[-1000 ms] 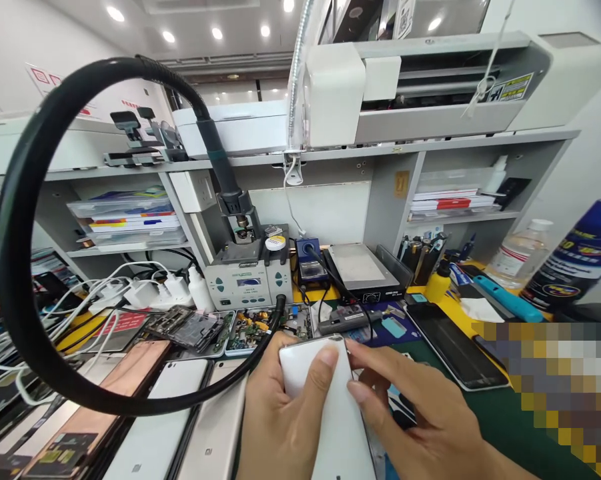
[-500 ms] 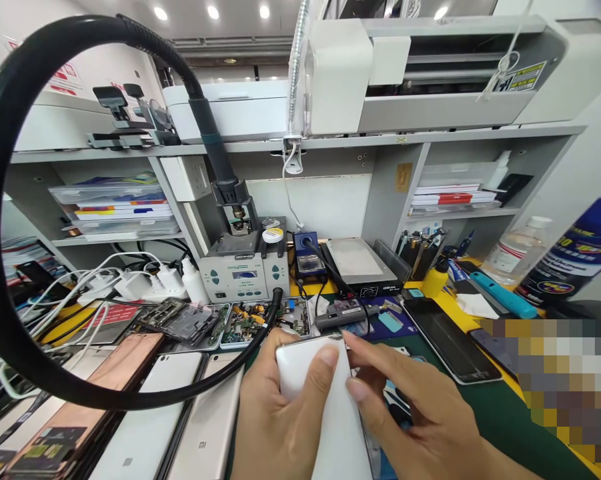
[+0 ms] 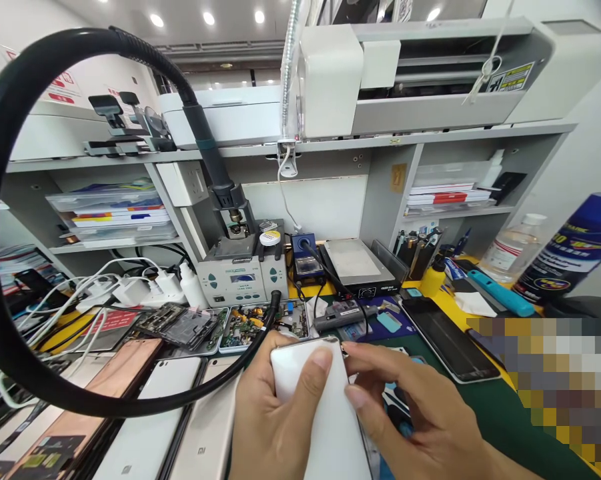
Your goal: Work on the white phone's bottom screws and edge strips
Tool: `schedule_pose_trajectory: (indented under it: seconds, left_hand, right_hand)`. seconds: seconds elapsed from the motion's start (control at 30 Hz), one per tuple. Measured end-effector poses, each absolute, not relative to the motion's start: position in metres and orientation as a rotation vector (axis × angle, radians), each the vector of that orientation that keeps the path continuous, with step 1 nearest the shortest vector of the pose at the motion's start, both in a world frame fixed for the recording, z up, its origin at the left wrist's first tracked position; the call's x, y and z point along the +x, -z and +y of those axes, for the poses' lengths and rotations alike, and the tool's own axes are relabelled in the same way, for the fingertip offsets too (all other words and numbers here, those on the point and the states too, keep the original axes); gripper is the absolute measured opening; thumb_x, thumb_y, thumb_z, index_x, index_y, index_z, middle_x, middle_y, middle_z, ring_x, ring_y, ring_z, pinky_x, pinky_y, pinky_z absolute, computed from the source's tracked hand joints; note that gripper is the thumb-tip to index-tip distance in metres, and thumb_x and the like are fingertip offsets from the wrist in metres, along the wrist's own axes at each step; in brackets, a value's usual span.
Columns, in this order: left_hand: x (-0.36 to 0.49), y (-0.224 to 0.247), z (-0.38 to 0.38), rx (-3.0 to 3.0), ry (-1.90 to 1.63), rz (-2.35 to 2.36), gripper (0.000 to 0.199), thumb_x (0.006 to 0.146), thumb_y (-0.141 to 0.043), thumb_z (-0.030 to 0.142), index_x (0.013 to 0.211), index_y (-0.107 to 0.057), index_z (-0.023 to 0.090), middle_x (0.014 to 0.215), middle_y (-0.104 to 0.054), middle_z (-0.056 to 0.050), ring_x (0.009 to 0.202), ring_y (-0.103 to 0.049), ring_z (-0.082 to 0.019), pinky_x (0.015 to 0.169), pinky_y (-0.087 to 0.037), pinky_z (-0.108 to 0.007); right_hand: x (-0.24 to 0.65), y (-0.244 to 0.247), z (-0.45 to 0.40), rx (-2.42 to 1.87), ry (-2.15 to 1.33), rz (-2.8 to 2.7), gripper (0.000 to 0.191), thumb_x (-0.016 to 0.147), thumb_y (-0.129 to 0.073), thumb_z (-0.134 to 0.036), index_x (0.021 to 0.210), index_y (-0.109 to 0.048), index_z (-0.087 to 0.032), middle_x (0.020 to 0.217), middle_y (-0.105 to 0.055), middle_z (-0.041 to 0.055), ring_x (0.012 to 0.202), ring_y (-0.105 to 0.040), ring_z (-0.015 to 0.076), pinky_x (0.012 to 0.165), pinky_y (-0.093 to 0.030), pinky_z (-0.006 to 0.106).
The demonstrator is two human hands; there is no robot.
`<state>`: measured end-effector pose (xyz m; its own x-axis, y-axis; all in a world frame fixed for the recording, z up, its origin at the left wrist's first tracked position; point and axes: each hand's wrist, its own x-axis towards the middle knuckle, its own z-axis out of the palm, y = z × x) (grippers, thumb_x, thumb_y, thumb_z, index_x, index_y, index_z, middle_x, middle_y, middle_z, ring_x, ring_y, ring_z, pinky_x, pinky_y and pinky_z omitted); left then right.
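In the lower middle of the head view is a white phone [image 3: 330, 413], its glossy back facing up and its top edge tilted away from me. My left hand [image 3: 280, 407] wraps its left side, with the thumb pressed flat on the back near the top corner. Along the right edge, my right hand [image 3: 415, 407] grips with its index fingertip by the top corner and its thumb a little lower. Its other fingers curl beneath, partly hidden. The phone's underside cannot be seen.
Several phones, including a white one [image 3: 147, 413] and a gold one [image 3: 203, 420], lie at left under a black looped hose [image 3: 125, 403]. Behind are a tray of small parts [image 3: 250, 323], a soldering station [image 3: 237, 277] and a hot plate [image 3: 357, 263]. A black-screened phone [image 3: 450, 340] lies right.
The camera view has shifted slightly, moving the scene a little leftward. Both hands keep nearly the same hold on the white phone.
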<state>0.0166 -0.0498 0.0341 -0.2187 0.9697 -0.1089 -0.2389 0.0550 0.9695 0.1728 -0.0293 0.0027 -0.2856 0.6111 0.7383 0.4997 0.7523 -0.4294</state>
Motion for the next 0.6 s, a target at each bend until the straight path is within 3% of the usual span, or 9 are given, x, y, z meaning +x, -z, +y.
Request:
schedule_pose_trajectory:
  seconds: [0.1, 0.27, 0.47, 0.6]
  left_hand:
    - [0.016, -0.032, -0.049, 0.845, -1.398, 1.221, 0.046, 0.068, -0.080, 0.054, 0.072, -0.050, 0.020, 0.052, -0.057, 0.005, 0.045, -0.049, -0.009, 0.041, -0.041, -0.016]
    - [0.014, -0.027, -0.049, 0.819, -1.378, 1.135, 0.045, 0.068, -0.080, 0.054, 0.074, -0.052, 0.020, 0.055, -0.057, 0.004, 0.047, -0.051, -0.010, 0.044, -0.042, -0.018]
    - [0.016, -0.023, -0.051, 0.836, -1.421, 0.952, 0.037, 0.075, -0.078, 0.044, 0.071, -0.051, 0.019, 0.059, -0.056, 0.004, 0.048, -0.047, -0.006, 0.046, -0.035, -0.015]
    - [0.016, -0.019, -0.052, 0.864, -1.410, 0.858, 0.033, 0.080, -0.074, 0.041, 0.071, -0.051, 0.019, 0.059, -0.054, 0.005, 0.050, -0.045, -0.006, 0.048, -0.034, -0.016]
  right_hand:
    - [0.173, -0.005, -0.030, -0.825, -0.102, -1.939, 0.037, 0.088, -0.059, -0.017, 0.124, -0.056, -0.024, 0.100, -0.075, -0.0013, 0.073, -0.071, 0.0087, 0.070, -0.057, 0.017]
    - [0.170, 0.000, -0.034, -0.842, -0.061, -1.919, 0.037, 0.089, -0.059, -0.018, 0.125, -0.055, -0.026, 0.106, -0.075, 0.0009, 0.086, -0.074, 0.0151, 0.073, -0.057, 0.022]
    - [0.172, 0.005, -0.039, -0.875, -0.090, -1.865, 0.043, 0.090, -0.058, -0.025, 0.132, -0.051, -0.029, 0.106, -0.074, 0.0029, 0.086, -0.074, 0.0188, 0.064, -0.058, 0.023]
    - [0.178, -0.001, -0.039, -0.869, -0.087, -1.899, 0.042, 0.087, -0.059, -0.023, 0.128, -0.054, -0.031, 0.107, -0.073, 0.0009, 0.088, -0.073, 0.0180, 0.071, -0.059, 0.024]
